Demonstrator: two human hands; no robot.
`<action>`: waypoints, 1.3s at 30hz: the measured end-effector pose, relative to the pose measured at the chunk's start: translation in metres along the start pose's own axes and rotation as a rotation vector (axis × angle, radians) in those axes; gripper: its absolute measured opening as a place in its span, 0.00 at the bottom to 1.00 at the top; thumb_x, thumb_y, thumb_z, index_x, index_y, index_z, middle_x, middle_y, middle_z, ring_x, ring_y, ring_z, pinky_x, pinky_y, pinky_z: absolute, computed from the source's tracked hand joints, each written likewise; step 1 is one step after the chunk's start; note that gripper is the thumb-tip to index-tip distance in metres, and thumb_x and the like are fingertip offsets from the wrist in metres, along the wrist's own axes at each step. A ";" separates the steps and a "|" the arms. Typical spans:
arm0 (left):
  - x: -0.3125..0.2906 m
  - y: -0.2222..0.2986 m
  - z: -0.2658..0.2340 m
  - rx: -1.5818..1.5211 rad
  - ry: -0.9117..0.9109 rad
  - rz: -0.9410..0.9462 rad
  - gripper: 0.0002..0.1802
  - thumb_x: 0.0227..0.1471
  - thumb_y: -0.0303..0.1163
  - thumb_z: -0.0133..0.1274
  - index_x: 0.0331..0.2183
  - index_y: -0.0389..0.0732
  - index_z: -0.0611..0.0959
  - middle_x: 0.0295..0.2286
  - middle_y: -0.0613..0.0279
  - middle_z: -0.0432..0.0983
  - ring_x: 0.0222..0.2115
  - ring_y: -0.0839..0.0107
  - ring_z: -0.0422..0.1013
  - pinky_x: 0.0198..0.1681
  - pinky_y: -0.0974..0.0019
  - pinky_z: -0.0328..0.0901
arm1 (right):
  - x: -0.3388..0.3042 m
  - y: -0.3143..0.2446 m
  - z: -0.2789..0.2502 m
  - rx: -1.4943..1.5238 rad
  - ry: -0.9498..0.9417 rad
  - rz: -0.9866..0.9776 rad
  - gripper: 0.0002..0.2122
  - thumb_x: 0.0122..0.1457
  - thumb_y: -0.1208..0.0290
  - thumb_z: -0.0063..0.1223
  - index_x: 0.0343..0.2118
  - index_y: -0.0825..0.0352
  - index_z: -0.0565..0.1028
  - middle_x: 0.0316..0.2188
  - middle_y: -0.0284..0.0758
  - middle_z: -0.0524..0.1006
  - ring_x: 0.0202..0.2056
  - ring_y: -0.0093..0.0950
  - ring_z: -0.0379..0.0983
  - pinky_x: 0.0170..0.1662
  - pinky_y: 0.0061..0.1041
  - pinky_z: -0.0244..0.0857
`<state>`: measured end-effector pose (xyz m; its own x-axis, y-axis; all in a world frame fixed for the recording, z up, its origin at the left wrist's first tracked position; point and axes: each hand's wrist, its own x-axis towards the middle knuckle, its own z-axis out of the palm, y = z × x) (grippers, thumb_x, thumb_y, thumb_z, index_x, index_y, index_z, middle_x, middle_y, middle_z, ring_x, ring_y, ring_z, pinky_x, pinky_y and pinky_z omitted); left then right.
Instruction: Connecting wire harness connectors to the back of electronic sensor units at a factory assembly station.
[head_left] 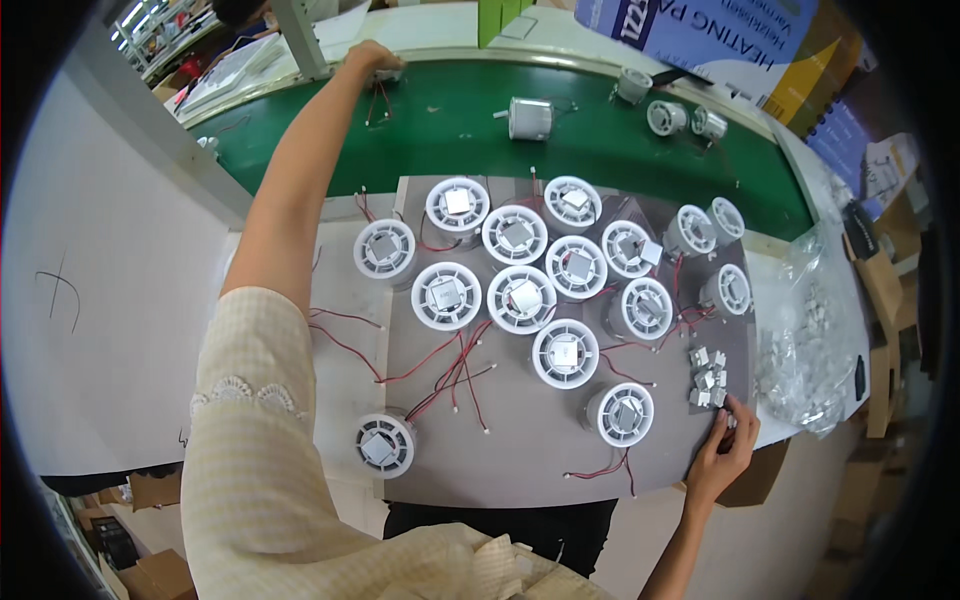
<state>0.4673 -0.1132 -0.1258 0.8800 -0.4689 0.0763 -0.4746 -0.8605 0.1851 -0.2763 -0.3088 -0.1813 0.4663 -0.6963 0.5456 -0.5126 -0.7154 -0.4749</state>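
My left arm stretches to the far left of the green belt (450, 90). My left hand (370, 58) is closed there over a pale part, with red and dark wires (379, 102) hanging beneath it; the fingers mostly hide the part. At the right front edge of the grey board (520, 440), my right hand (728, 450) has its fingers pinched together beside a pile of small white blocks (707, 378). What sits between those fingertips is too small to make out. Several round white housings (445, 296) with square silvery plates and red-black wires stand on the board.
A cylindrical housing (530, 118) lies on its side on the belt, with others (667, 118) farther right. A clear plastic bag (810, 340) of small white parts lies right of the board. Beyond the belt stands a blue printed box (700, 45). A white post (165, 110) rises at left.
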 end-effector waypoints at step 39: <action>-0.441 0.125 -0.132 -0.073 0.625 0.126 0.11 0.54 0.34 0.60 0.31 0.36 0.83 0.24 0.54 0.78 0.21 0.62 0.70 0.23 0.64 0.65 | 0.001 0.008 -0.005 0.038 0.047 -0.003 0.09 0.61 0.77 0.53 0.43 0.65 0.79 0.36 0.31 0.74 0.23 0.18 0.59 0.25 0.18 0.55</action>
<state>0.0225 0.0119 -0.0068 0.6738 -0.3421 0.6549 -0.5921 -0.7802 0.2017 -0.2836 -0.3149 -0.1813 0.4330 -0.6915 0.5782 -0.4828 -0.7196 -0.4991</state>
